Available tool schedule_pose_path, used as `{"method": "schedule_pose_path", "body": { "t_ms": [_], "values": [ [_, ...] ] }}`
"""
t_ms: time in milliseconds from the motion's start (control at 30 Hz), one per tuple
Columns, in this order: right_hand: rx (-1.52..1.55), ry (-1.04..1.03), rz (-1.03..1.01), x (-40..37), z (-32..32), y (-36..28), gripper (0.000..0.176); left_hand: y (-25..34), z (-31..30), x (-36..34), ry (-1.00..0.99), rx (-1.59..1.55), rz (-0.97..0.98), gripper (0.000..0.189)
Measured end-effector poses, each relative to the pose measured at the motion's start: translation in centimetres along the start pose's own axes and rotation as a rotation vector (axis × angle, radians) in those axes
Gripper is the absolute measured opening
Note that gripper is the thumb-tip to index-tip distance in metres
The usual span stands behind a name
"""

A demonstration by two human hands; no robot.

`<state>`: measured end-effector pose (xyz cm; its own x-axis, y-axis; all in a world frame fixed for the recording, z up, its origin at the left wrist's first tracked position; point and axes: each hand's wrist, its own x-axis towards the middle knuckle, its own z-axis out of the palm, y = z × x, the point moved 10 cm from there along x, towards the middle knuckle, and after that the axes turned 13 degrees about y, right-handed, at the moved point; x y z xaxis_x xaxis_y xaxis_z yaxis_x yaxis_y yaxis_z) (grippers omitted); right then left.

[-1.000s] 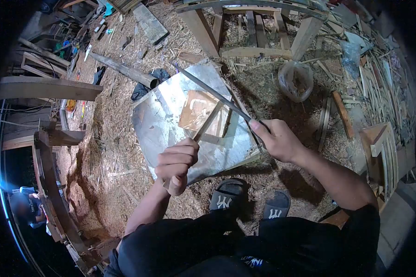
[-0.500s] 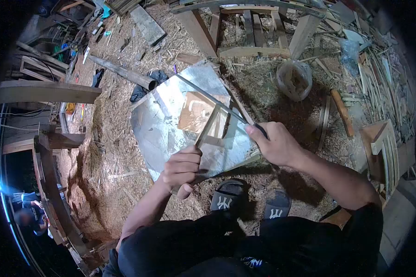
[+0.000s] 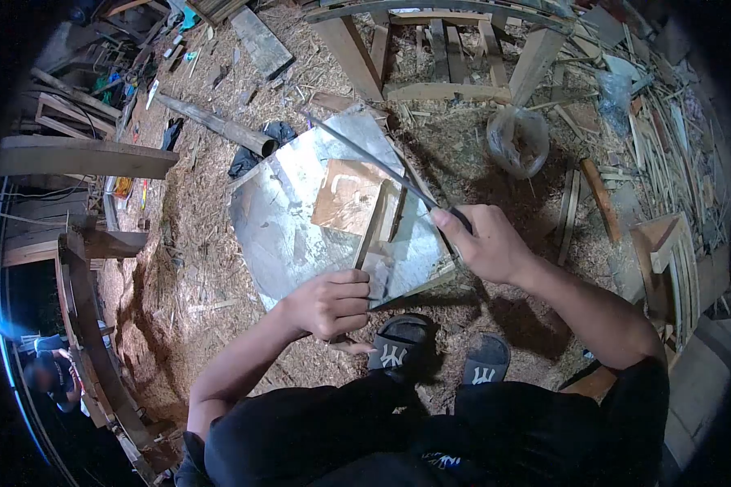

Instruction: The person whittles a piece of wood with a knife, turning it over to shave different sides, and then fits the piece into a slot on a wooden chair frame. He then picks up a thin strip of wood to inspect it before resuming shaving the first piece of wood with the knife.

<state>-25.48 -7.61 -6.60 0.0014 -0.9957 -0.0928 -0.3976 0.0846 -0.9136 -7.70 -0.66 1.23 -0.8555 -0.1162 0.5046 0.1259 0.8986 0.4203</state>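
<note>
- Wooden strip (image 3: 371,228): centre of the frame, slanting up and slightly right from the left hand (image 3: 330,303); its far part overlies the right side of a wooden block (image 3: 341,199).
- Left hand: fingers curled closed around the strip's near end, knuckles upward.
- Right hand (image 3: 494,243), right of centre: fingers wrapped on the dark handle of a long thin tool (image 3: 374,162), thumb laid forward along it. The tool's shaft runs to the upper left, crossing above the block.
- Block rests on a broad grey board (image 3: 276,243), mid-frame, surface scuffed and blotched; wood shavings (image 3: 203,272) around it.
- Handling, judged by eye: strip probably light, stiff, dry and not slippery; thin enough to snap or splinter if levered hard. Near end seems the sensible hold, leaving the far length exposed with the block as backing. Tool looks rigid; handle is the place to grip it.
- Hidden: the strip's near end, inside the left fist; most of the right fingertips, behind the handle.
- Unclear: whether the shaft touches the strip's far end or passes just above; whether the strip presses on the block; the shaft's surface texture.
- Lower left: another person (image 3: 53,377), small and dim, hands hard to make out. Frame corners lost to black.
</note>
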Motion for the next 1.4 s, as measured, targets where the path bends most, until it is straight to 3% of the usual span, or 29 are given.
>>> {"method": "schedule_pose_path", "body": {
  "t_ms": [400, 600, 667, 733, 800, 833, 867, 933, 1000, 1067, 1267, 1400],
  "values": [
    [-0.021, -0.007, -0.007, -0.6, 0.8, 0.4, 0.063, -0.3, 0.0, -1.3, -0.085, 0.095, -0.057, 0.046],
    [-0.043, -0.075, 0.097, -1.0, 1.2, 0.6, 0.058, -0.6, -0.9, -3.9, -0.126, 0.063, -0.175, 0.07],
    [-0.028, -0.06, 0.073, -1.0, 1.2, 0.5, 0.059, -1.1, -1.7, -4.5, -0.071, -0.019, -0.273, 0.087],
    [-0.012, -0.042, 0.05, -0.9, 1.1, 0.4, 0.059, -0.9, -1.9, -5.4, 0.007, -0.03, -0.289, 0.091],
    [-0.027, -0.069, 0.078, -1.0, 1.3, 0.9, 0.061, -2.6, -5.1, -6.4, 0.377, -0.02, -0.56, 0.079],
    [-0.026, -0.068, 0.076, -1.0, 1.3, 0.9, 0.061, -2.7, -5.9, -6.2, 0.449, 0.103, -0.63, 0.054],
    [-0.034, -0.077, 0.085, -1.0, 1.4, 1.0, 0.061, -2.3, -5.7, -5.6, 0.448, 0.104, -0.629, 0.054],
    [-0.043, -0.084, 0.091, -1.1, 1.6, 1.3, 0.062, -5.5, -3.7, -9.6, 0.562, -0.224, -1.289, 0.04],
    [0.002, -0.042, 0.074, -0.9, 1.6, 1.6, 0.068, -5.6, -2.9, -8.9, 0.583, -0.377, -1.356, 0.033],
    [0.016, -0.041, 0.084, -1.0, 1.7, 1.7, 0.068, -5.6, -1.2, -9.1, 0.406, -0.452, -1.489, 0.029],
    [0.038, -0.036, 0.073, -1.4, 0.8, 0.6, 0.064, -5.6, -2.5, -9.2, 0.481, -0.409, -1.538, 0.025],
    [0.058, 0.015, -0.043, -1.1, 0.5, -0.6, 0.063, -5.4, -4.4, -7.5, 0.355, -0.019, -1.309, 0.043]
  ]
}}
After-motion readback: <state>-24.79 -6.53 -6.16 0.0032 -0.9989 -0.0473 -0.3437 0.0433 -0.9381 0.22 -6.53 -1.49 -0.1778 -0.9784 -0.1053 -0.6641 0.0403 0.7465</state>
